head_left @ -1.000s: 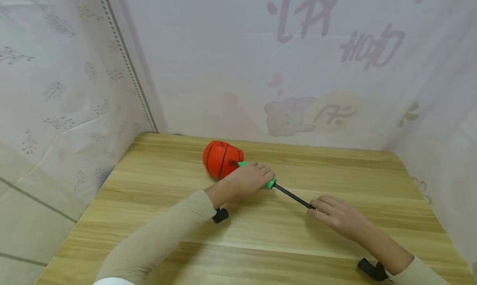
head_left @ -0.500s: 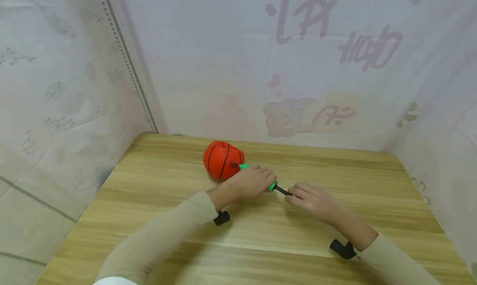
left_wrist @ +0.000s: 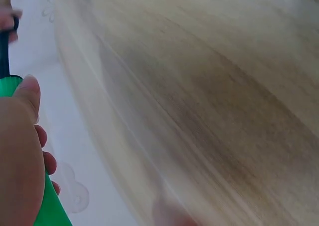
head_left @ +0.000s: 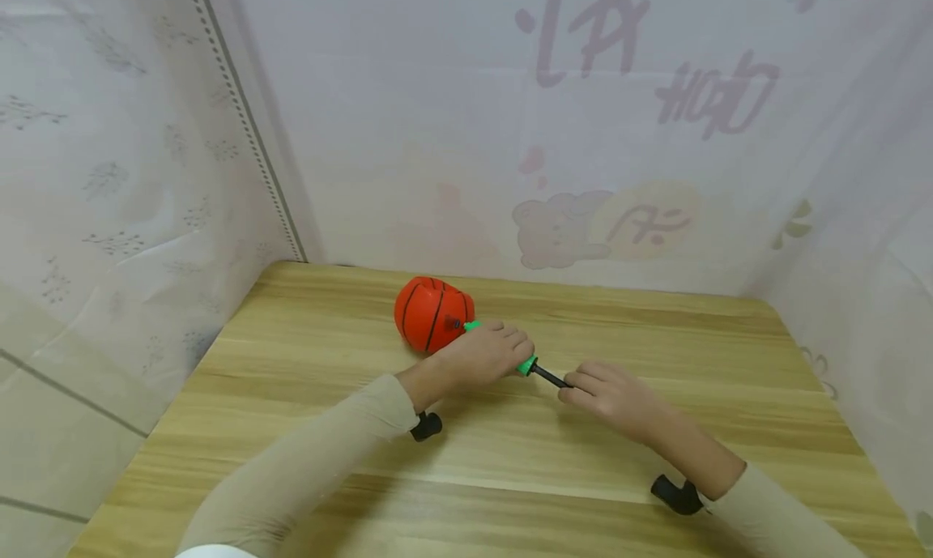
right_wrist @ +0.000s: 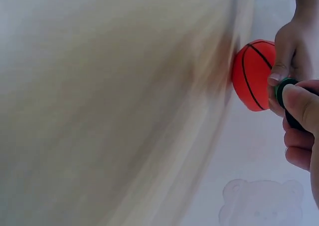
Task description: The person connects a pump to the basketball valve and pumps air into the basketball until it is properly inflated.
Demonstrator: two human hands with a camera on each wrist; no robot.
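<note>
An orange-red toy basketball [head_left: 432, 313] with black lines, dented and partly collapsed, lies toward the back of the table. Against its side is the tip of a green hand pump [head_left: 526, 366]. My left hand [head_left: 487, 355] wraps round the pump's green barrel, fingers curled over it, as the left wrist view also shows on the barrel [left_wrist: 52, 208]. A short length of black rod [head_left: 548, 376] sticks out toward my right hand [head_left: 612, 400]. That hand grips the pump's black handle end, mostly hidden by its fingers; in the right wrist view the thumb [right_wrist: 299, 104] lies over it.
The wood-grain table [head_left: 452, 509] stretches under both arms. Behind it hangs a pale printed cloth [head_left: 408, 137], with more cloth at the left and right sides. Black wrist mounts [head_left: 676, 495] stick out below the forearms, close over the table.
My right hand has moved left toward the left hand, so less of the black rod shows than a second ago. The left hand and the ball stay nearly in place.
</note>
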